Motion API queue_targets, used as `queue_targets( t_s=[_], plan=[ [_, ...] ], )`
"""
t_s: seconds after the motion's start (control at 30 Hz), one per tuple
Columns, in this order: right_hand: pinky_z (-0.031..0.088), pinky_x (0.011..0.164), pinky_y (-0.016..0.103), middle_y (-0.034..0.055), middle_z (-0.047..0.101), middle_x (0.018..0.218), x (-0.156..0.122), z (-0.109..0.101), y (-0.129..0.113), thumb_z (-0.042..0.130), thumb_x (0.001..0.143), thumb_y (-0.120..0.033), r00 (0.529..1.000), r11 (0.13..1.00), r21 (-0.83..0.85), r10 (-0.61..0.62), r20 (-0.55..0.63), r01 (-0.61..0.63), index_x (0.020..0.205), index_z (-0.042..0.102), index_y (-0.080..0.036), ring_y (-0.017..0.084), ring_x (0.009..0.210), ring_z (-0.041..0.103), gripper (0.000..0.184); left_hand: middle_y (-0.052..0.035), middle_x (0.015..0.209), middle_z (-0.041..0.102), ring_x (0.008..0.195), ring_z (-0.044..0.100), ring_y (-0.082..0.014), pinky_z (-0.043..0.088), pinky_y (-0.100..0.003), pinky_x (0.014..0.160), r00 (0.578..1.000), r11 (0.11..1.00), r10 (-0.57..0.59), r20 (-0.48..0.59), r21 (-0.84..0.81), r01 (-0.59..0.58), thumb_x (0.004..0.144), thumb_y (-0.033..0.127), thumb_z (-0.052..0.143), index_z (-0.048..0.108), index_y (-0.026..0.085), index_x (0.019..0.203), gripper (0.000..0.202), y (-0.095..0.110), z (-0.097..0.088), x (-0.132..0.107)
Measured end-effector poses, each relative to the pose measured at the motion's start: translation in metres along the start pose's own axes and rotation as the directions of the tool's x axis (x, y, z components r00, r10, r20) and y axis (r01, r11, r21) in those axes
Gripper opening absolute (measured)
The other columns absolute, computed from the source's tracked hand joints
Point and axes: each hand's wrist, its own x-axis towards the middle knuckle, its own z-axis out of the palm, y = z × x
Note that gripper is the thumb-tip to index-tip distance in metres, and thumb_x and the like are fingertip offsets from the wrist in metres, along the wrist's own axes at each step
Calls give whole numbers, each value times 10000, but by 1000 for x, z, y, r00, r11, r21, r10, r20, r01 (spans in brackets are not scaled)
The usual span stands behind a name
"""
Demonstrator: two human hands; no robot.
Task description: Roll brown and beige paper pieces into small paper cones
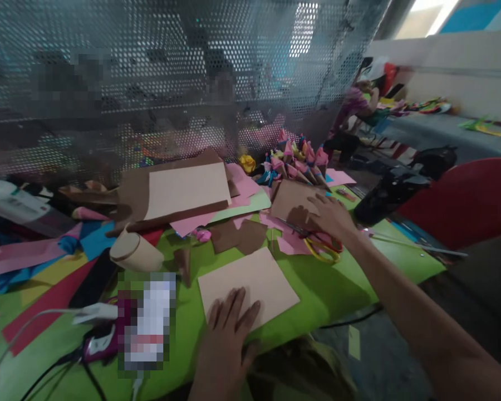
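Observation:
My left hand (229, 334) lies with spread fingers on a pale tan sheet of paper (265, 278) at the near edge of the green table. Reaching to the right, my right hand (328, 211) rests with its fingers stretched over the edge of a brown paper piece (290, 201). Just below that hand lie scissors with yellow and red handles (323, 250), their blades partly over pink paper (292, 243). Brown paper scraps (240, 236) sit between the two hands.
A large pale sheet (187, 189) lies on brown paper at the back. Pink paper cones (304, 159) cluster behind my right hand. A curled paper roll (136, 250), a purple power strip (104, 340) and cables occupy the left. A red chair (467, 200) stands right.

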Motion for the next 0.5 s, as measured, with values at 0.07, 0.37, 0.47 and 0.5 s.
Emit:
queue_targets(
  t_s=[0.07,0.37,0.47,0.5],
  plan=[
    [430,1069,531,172,504,1528,27,2,3,592,889,-349,999,999,-1,33,2,-33,1428,523,-172,376,1354,493,572,-27,1624,391,1444,403,-284,362,-461,1120,999,1000,5,-33,22,-5,925,378,575,328,356,1566,687,-1,3,-1],
    [460,967,501,184,629,1333,83,14,17,793,702,-341,992,989,75,128,-25,-125,1337,609,-207,395,1220,571,675,-33,1620,397,1436,406,-288,399,-455,1092,997,997,36,-67,74,-31,864,332,634,347,349,1560,753,-3,10,-4],
    [475,907,450,130,705,1177,92,5,22,720,747,-271,990,983,146,124,-65,-114,1075,746,-230,347,1105,628,332,-44,1626,385,1449,388,-290,400,-459,1093,996,995,54,-65,93,-47,859,349,647,339,342,1564,769,-4,12,-5],
    [483,871,426,113,728,1097,97,0,23,693,761,-264,990,979,180,115,-76,-100,1000,760,-223,323,1043,649,251,-48,1627,382,1450,386,-292,399,-462,1094,996,994,56,-65,93,-50,860,357,648,336,339,1566,772,-4,12,-5]
  ],
)
